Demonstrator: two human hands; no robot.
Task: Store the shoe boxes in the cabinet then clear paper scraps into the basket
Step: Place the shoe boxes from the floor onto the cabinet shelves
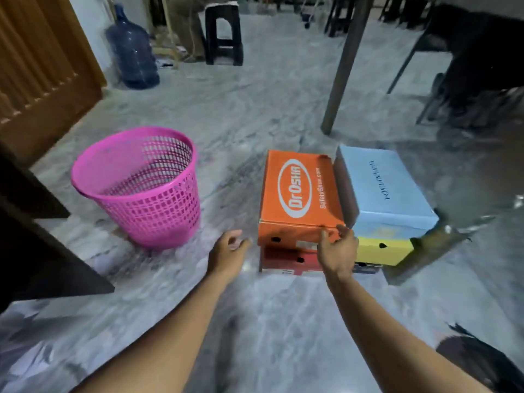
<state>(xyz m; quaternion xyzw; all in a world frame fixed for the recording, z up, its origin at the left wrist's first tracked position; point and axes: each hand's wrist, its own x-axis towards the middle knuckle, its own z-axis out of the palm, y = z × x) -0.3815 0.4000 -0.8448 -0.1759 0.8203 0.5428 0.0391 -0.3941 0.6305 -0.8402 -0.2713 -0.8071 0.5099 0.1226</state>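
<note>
Two stacks of shoe boxes stand on the marble floor. An orange box lies on a red box. Right of it, a light blue box tops a yellow box. My left hand hovers open just left of the orange box's near corner, holding nothing. My right hand is open in front of the orange box's near right corner, fingers spread, close to the box or just touching it. A pink mesh basket stands to the left. A dark cabinet edge fills the left border.
A table leg rises behind the boxes, with dark chairs at the right. A blue water jug and a black stool stand far back. A wooden door is at the upper left. White paper scraps lie near the basket.
</note>
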